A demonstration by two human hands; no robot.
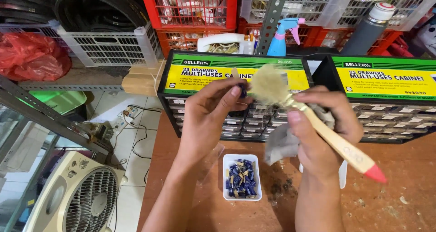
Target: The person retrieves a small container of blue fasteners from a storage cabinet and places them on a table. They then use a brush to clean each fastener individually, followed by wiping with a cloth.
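left hand (pixel 210 111) at frame centre pinches a small blue terminal (pixel 243 90) between thumb and fingertips, just left of the brush bristles. right hand (pixel 322 123) is closed around a wooden paintbrush (pixel 318 125) with a red-tipped handle, plus a grey rag (pixel 280 143). below the hands, a small white tray (pixel 242 177) holds more blue terminals on the brown table (pixel 399 186). behind, drawer cabinets (pixel 386 104). lower left, a box fan (pixel 77 198).

- We look down from head height, close over the wooden surface (pixel 399 177).
- We face the drawer cabinets (pixel 236 73) and crates (pixel 188 7) behind it.
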